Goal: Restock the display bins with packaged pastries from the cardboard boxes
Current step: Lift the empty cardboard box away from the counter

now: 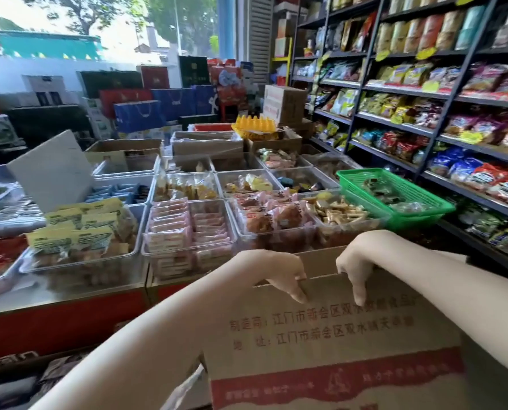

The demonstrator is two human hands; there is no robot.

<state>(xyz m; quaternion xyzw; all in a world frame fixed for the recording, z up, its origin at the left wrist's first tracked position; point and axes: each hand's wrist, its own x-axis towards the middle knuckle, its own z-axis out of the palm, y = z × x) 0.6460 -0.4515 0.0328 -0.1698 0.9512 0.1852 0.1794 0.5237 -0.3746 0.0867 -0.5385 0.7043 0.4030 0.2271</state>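
Head view: cardboard box (329,329) up close at the bottom of frame, just this side of the display bins (187,232).
Left hand (279,272): hooked over the box's top edge, fingers gone inside, thumb down the printed outer face, so pinching the wall.
Right hand (357,261): same hold just beside it, fingers over the rim, thumb on the outside.
Box contents: hidden behind the near wall; pastries not in sight from here.
Stiffness: corrugated board, likely firm along the folds yet apt to bow at a thin open rim.
Weight: cannot tell; a full box probably drags on a rim hold.
Better hold: palms under the bottom corners for lifting, rim only for tilting or steadying.
Packaged pastries (279,217): pink wrappers in the near bin look slick and crushable, best taken by the flat sides, lightly.
Green basket (394,193): at the right end of the bins, near the shelves (424,93).
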